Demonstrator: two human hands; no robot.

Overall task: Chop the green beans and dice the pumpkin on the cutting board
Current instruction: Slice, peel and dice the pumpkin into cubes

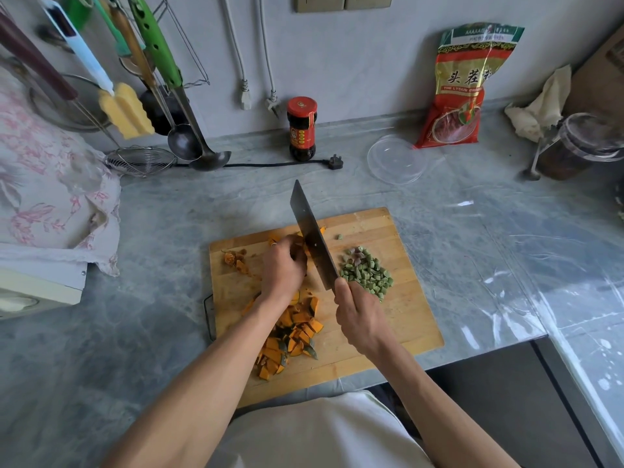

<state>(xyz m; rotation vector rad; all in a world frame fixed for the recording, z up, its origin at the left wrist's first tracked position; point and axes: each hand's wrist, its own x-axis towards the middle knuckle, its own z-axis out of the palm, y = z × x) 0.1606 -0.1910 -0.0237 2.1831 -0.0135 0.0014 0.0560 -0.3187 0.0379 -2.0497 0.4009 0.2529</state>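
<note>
Head view: beans (366, 273) are lying chopped, pumpkin (290, 336) is being diced, a last piece pinned by curled left hand (283, 266), cleaver (314, 236) gripped by right hand (359, 314).

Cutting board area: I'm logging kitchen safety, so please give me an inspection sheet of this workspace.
Surface: grey marbled counter bearing a wooden cutting board.
Job's things: chopped green beans piled on the board's right; diced pumpkin piled near the front; pumpkin piece under the left hand, mostly hidden; cleaver blade down beside it.
Clutter: sauce jar, red bag, clear plastic lid, lidded jar, crumpled cloth.
Hands: left hand holds the pumpkin piece; right hand grips the cleaver handle.
Cables: black plug and cord on the counter; two white plugs hanging.
Surroundings: ladles and strainers hanging on the left; floral cloth.
</note>
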